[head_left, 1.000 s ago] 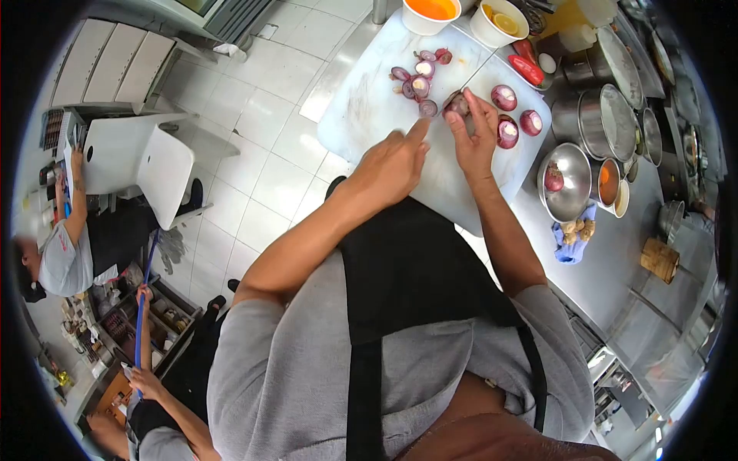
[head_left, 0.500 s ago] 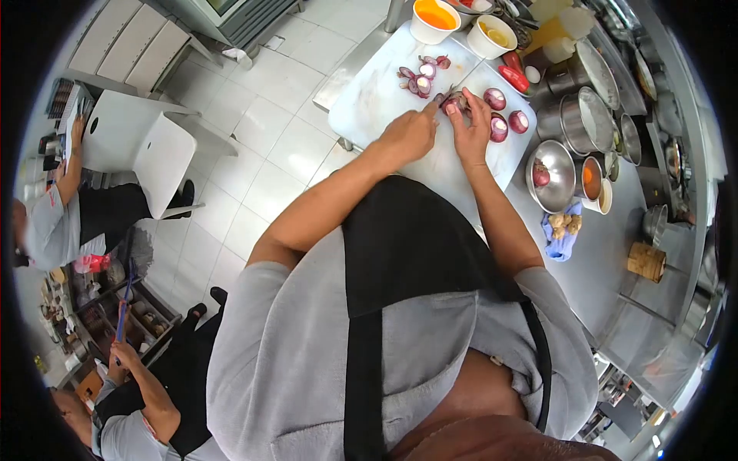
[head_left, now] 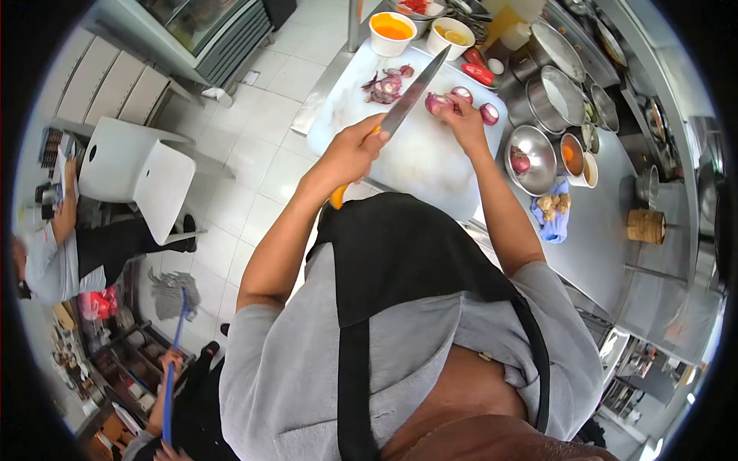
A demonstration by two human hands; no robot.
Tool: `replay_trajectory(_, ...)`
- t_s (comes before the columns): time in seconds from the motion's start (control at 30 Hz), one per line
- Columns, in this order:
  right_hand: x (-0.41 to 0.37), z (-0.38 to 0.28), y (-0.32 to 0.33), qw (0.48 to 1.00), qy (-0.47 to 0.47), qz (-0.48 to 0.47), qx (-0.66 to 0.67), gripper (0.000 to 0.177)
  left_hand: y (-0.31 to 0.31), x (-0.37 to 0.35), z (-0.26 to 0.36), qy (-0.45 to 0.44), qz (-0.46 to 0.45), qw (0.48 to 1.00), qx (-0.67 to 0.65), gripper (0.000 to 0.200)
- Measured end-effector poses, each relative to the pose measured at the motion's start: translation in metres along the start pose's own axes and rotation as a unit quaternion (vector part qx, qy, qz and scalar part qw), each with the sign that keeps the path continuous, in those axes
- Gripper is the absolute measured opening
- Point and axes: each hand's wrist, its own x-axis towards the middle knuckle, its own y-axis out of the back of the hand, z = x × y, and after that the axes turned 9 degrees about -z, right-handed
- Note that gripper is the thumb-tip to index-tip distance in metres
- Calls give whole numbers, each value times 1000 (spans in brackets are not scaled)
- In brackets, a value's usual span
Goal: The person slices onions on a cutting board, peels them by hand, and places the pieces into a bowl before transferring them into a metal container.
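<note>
My left hand [head_left: 350, 154] is closed around the yellow handle of a large kitchen knife [head_left: 407, 98]. Its blade is raised over the cutting board and points to the far right. The fingers of my right hand [head_left: 461, 121] close on a red onion [head_left: 438, 103] at the board's right side. Two more red onions with pale cut ends, one farther back [head_left: 461, 94] and one to the right [head_left: 489, 114], sit close to that hand. A pile of onion pieces and skins [head_left: 384, 87] lies on the left part of the white cutting board [head_left: 415, 165].
White tubs, one with orange contents [head_left: 392, 28] and one with yellow [head_left: 452, 35], stand behind the board. Red peppers [head_left: 478, 74], steel pots [head_left: 555, 98] and a metal bowl [head_left: 532, 173] holding an onion line the right. Ginger [head_left: 552, 203] rests on a blue cloth. Co-workers are at left, one with a mop [head_left: 175, 338].
The knife has lifted off the onion as my left hand drew back toward me. My right hand now grips an onion on the right. A co-worker's mop has shifted; my view has turned slightly.
</note>
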Motion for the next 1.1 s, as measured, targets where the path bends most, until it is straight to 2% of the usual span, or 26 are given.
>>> replay_trajectory(0.1, 4, -15, 20, 962, -40, -73, 260, 41, 4, -24, 14, 23, -30, 998, -42, 44)
replay_trajectory(0.13, -2, -32, 24, 956, -60, -71, 278, 36, 4, -30, 15, 27, -32, 998, -41, 44)
replay_trajectory(0.23, 2, -36, 36, 957, -94, -92, 259, 37, 3, -39, 15, 41, -48, 997, -32, 44)
replay_trajectory(0.33, 12, -26, 38, 960, -34, -103, 258, 36, 5, -43, 21, 54, -68, 996, -17, 44)
replay_trajectory(0.53, 9, -37, 31, 987, -20, -109, 116, 38, 5, -37, 35, 46, -75, 996, -7, 42)
replay_trajectory(0.7, 15, -21, 20, 950, -42, -95, 294, 31, 0, -23, 36, 37, -64, 997, -24, 40)
replay_trajectory(0.83, 12, -24, 11, 900, -56, -89, 424, 28, -10, 1, 16, -34, -26, 999, 21, 45)
replay_trajectory(1.03, 14, -32, -8, 792, -132, 10, 596, 21, -28, 40, -18, -106, 16, 994, 6, 47)
replay_trajectory(1.1, 20, -27, -5, 822, -112, -5, 558, 25, -30, 45, -17, -112, 19, 993, -18, 47)
